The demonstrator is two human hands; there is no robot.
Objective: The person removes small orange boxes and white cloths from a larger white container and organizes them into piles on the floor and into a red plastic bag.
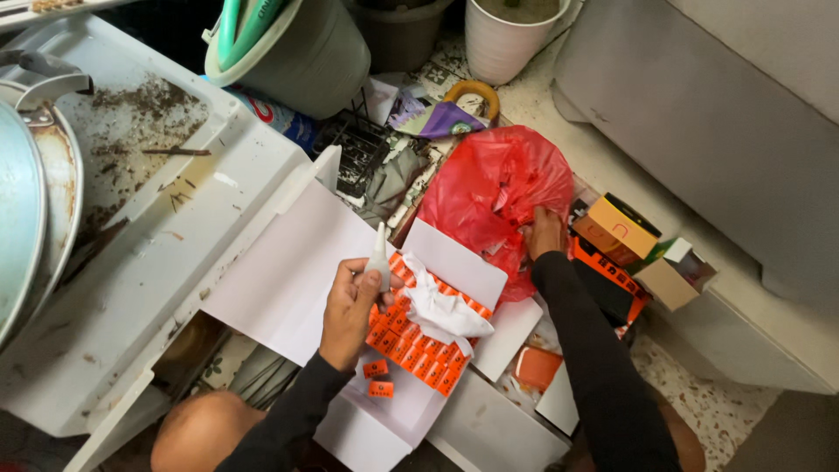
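Left hand (351, 306): fingers curled shut around a small pale squeeze tube with a tapered nozzle (378, 256), nozzle pointing up, held just above a sheet of small orange rectangular labels (418, 345). Crumpled white tissue (440, 308) lies on top of that sheet, just right of the hand. Two loose orange labels (377, 378) sit below the sheet, close to the left forearm, on an opened white cardboard box with flaps spread (288, 271). Right hand (544, 232): fingers bent and pressed into a crinkled red plastic bag (496, 194), gripping its right edge; fingertips hidden in the folds, so can't tell exactly what they pinch. Both arms in dark long sleeves. The bag sits at the far end of the white box. Right of the right hand: a small yellow-orange cardboard box with a black edge (622, 225), a brown one touching it underneath, and an orange-and-black flat pack (612, 275) just beside the right forearm. A tan open carton (673, 278) further right. A small orange rounded piece (536, 367) lies below, near the right elbow. Left side: dirty white appliance top with brown debris (140, 218), a metal pan lid (26, 201) at the left edge. Top: grey-green plastic bucket (301, 52), white ribbed pot (507, 39), purple wrapper (446, 118) between them. Speckled floor (708, 406) at lower right.
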